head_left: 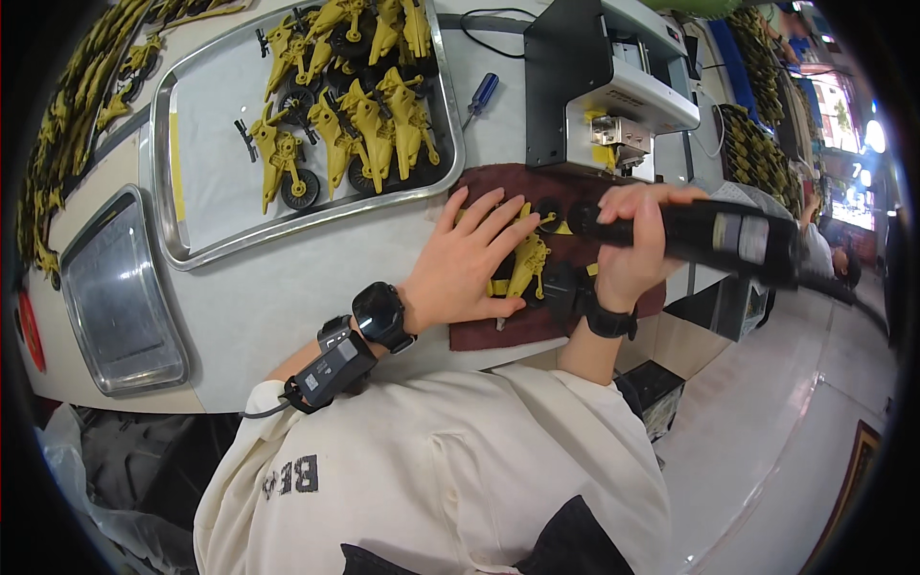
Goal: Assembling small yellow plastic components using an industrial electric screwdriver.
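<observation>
My left hand [455,266] lies with fingers spread over the dark red cloth [476,333], its fingertips against a yellow toy motorcycle body [528,261]. Part of that piece is hidden under the fingers. A black block [563,287], perhaps a fixture, sits beside it. My right hand [632,244] is closed round a black corded electric screwdriver [704,233]. The tool is tilted nearly level, its tip end pointing left toward the yellow piece. Whether the tip touches a screw cannot be made out.
A metal tray [316,228] of yellow toy motorcycles with black wheels stands at the far left. A smaller metal tray [125,297] lies nearer. Behind the cloth are a blue-handled screwdriver [482,96] and a black-and-white machine [613,96]. More yellow toys [752,144] stand at right.
</observation>
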Demonstrator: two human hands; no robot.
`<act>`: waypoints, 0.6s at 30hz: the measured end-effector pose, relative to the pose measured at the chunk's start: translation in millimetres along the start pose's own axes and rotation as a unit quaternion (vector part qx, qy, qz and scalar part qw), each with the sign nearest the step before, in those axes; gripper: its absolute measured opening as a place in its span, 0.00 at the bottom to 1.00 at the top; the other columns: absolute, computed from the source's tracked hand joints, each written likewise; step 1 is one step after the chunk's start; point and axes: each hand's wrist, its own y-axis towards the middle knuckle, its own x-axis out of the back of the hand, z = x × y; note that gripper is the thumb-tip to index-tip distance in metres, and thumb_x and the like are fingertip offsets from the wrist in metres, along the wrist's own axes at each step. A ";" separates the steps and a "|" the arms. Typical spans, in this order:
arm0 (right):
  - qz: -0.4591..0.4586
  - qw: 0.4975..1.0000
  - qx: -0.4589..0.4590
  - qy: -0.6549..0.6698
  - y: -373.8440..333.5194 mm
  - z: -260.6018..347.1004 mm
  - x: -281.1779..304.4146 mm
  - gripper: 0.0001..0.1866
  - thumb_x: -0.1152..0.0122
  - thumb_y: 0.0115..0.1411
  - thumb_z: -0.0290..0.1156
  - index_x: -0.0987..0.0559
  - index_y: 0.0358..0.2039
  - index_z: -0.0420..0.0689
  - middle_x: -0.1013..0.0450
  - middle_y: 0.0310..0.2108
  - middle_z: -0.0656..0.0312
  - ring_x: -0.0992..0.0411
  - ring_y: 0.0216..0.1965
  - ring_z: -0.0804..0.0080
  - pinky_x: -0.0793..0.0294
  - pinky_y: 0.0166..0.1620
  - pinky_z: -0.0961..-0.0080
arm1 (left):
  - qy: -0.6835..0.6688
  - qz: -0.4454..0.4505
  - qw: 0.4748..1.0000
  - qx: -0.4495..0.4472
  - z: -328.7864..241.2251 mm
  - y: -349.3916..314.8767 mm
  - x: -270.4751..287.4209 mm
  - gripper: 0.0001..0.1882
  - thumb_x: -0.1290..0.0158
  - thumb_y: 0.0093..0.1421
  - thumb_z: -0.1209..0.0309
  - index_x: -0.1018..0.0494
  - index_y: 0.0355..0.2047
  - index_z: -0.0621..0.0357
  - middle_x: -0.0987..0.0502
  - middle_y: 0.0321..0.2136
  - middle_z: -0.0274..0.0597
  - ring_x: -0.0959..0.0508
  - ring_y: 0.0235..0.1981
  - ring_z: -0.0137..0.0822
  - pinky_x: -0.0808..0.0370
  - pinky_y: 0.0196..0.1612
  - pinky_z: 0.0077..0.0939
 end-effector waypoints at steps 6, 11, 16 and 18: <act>-0.091 0.982 0.163 -0.014 58.4 28.8 0.9 0.25 0.47 0.48 0.22 0.40 0.48 0.37 0.34 0.16 0.59 0.34 0.15 0.72 0.30 0.23 0.74 | -0.003 -0.005 1.000 -0.005 -5.3 1.3 3.7 0.46 0.41 0.41 0.51 0.45 0.59 0.51 0.45 0.60 0.47 0.44 0.59 0.47 0.54 0.61 0.47; -0.091 0.987 0.089 -0.094 77.2 16.6 -2.1 0.22 0.46 0.50 0.21 0.38 0.47 0.34 0.32 0.16 0.61 0.34 0.15 0.75 0.32 0.25 0.79 | 0.007 -0.008 1.000 -0.011 -4.1 2.1 2.3 0.46 0.42 0.42 0.51 0.46 0.60 0.54 0.46 0.60 0.47 0.44 0.59 0.48 0.53 0.61 0.46; -0.014 1.000 0.021 -0.001 5.3 39.5 -3.5 0.27 0.47 0.51 0.23 0.44 0.51 0.33 0.36 0.16 0.60 0.36 0.14 0.73 0.32 0.22 0.75 | 0.006 -0.017 1.000 -0.012 -1.8 -2.0 1.1 0.46 0.42 0.42 0.52 0.46 0.60 0.54 0.45 0.60 0.46 0.45 0.59 0.48 0.54 0.61 0.46; -0.010 0.999 0.042 0.001 -29.2 45.4 1.1 0.33 0.48 0.52 0.24 0.51 0.56 0.34 0.36 0.17 0.58 0.37 0.14 0.72 0.32 0.21 0.73 | 0.006 -0.016 1.000 -0.021 -0.4 -1.4 -2.9 0.46 0.41 0.42 0.52 0.46 0.60 0.54 0.45 0.60 0.45 0.45 0.59 0.48 0.54 0.61 0.46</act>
